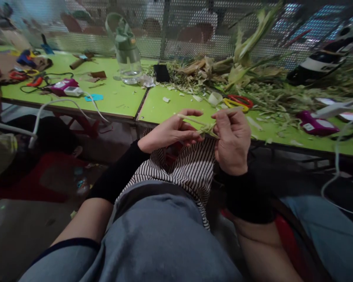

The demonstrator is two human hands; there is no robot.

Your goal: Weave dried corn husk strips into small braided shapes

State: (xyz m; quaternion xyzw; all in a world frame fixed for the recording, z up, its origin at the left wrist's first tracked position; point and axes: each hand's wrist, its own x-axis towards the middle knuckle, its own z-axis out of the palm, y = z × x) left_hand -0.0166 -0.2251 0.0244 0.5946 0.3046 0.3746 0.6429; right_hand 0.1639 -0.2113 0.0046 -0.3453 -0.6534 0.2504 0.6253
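A pale green, twisted strip of corn husk (208,129) stretches between my hands, just over the front edge of the table. My left hand (172,132) pinches its left end between thumb and fingers, and a thin pale stalk crosses that hand's fingers. At the other end, my right hand (233,141) has its fingers curled tightly round the husk. Just beyond my right hand lie scissors with red and yellow handles (239,102). A curled piece of pale husk (215,98) rests beside them.
The green table (170,107) holds a heap of husk shreds (270,98), a water bottle (128,56), a black phone (161,73), a dark bottle (317,64) and purple devices (318,123) with white cables. A metal mesh screen (191,27) stands behind. Other people sit at both sides.
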